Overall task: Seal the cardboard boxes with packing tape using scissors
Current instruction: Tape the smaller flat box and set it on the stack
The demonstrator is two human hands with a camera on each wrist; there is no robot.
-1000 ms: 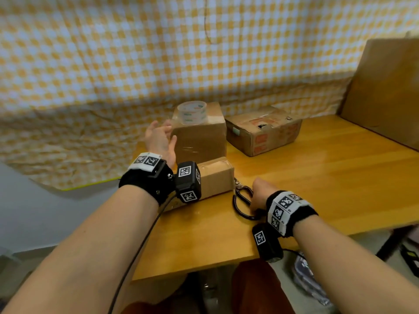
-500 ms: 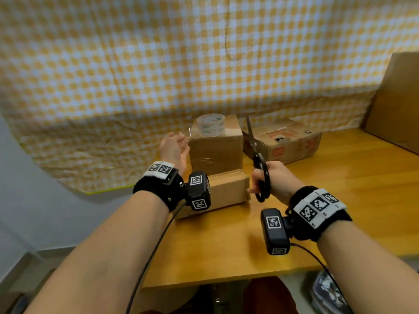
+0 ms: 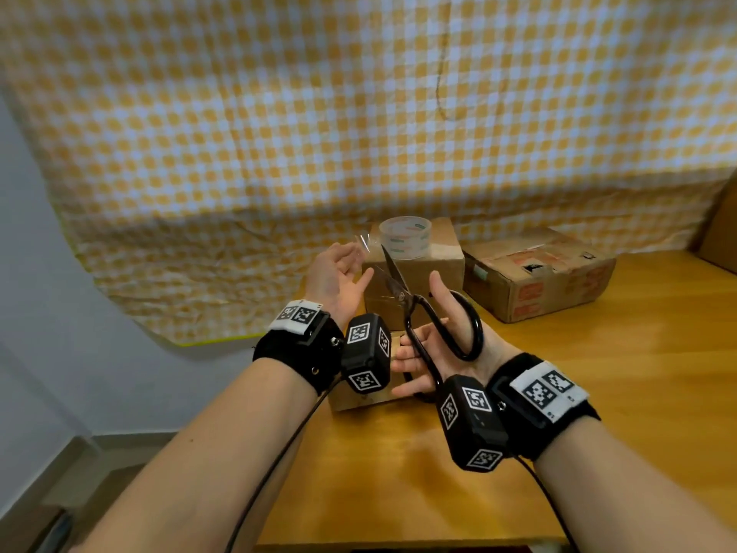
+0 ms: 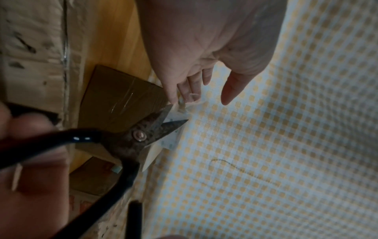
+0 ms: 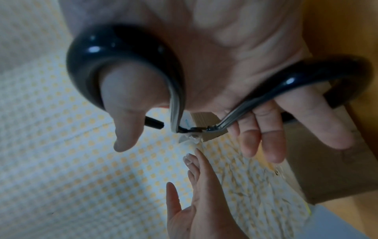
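Observation:
A clear tape roll (image 3: 404, 237) sits on top of a small cardboard box (image 3: 434, 273). A strip of tape (image 3: 365, 249) runs from it to the fingertips of my left hand (image 3: 357, 263), which is palm up with straight fingers and the thumb apart. My right hand (image 3: 428, 337) holds black-handled scissors (image 3: 401, 296), thumb through one loop and fingers through the other. The left wrist view shows the scissors (image 4: 139, 135) with blades apart around the tape strip (image 4: 184, 110), just below my left hand (image 4: 202, 92). A low box (image 3: 359, 403) lies mostly hidden behind my wrists.
A worn box (image 3: 538, 281) with red print stands to the right on the wooden table (image 3: 598, 373). A big cardboard sheet (image 3: 722, 233) leans at the far right. Checked yellow cloth (image 3: 359, 113) hangs behind. The table's left edge is close to the boxes.
My right hand picked the scissors up off the table, raised them and spread the blades at the tape. My left hand left the box side and rose, palm up, with the strip.

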